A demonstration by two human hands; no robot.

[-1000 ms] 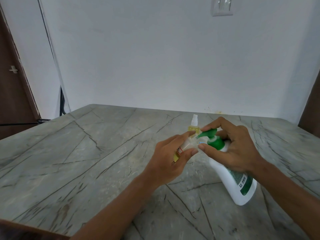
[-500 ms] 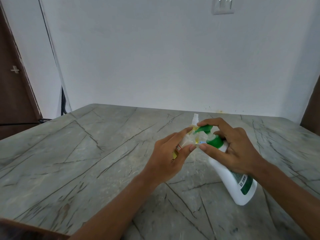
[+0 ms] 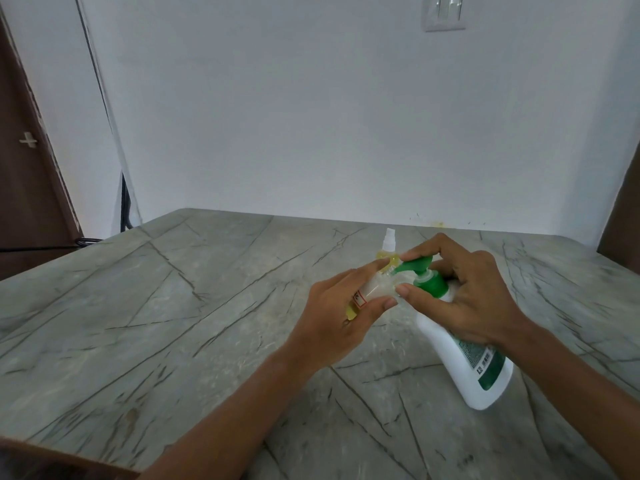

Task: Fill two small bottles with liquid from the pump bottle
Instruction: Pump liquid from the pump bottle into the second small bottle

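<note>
Small bottle (image 3: 375,289) kept at the pump bottle (image 3: 460,348) spout, as a second ago
It is pinched by the left hand (image 3: 343,317); the pump bottle's neck is clasped by the right hand (image 3: 464,292), pump head (image 3: 414,265) raised; filling is judged unfinished, a second small bottle (image 3: 388,251) being left just behind

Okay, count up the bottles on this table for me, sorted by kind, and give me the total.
pump bottle: 1, white with a green pump, gripped by the right hand
small bottles: 2, the held bottle in the left hand and the spray-capped bottle standing behind it
total: 3
</note>
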